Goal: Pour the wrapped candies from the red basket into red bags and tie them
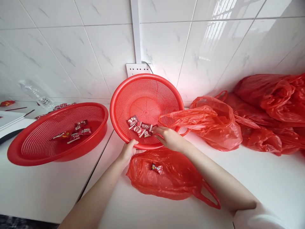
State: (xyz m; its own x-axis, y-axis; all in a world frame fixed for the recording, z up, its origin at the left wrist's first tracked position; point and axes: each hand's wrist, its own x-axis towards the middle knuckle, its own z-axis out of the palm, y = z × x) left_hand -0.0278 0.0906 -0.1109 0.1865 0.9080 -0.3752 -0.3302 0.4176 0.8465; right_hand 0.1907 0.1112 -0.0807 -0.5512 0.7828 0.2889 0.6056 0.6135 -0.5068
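A red plastic colander (147,95) is tilted toward me in the middle, with several small wrapped candies (139,129) gathered at its lower side. My left hand (128,152) grips the near rim, thumb over the edge. Inside the colander, my right hand (166,137) has its fingers bent and closed at a wrapped candy (154,128), mostly hidden by the fingertips. Below the colander, a red plastic bag (171,181) lies spread on the white table (133,211), with one wrapped candy (156,168) showing on it.
To the left stands a second red colander (38,143) holding several wrapped candies (78,131). Filled red bags (214,127) crowd the right side. Along the tiled wall are a power strip (133,68) and a clear plastic bottle (37,93). A dark seam crosses the table at left.
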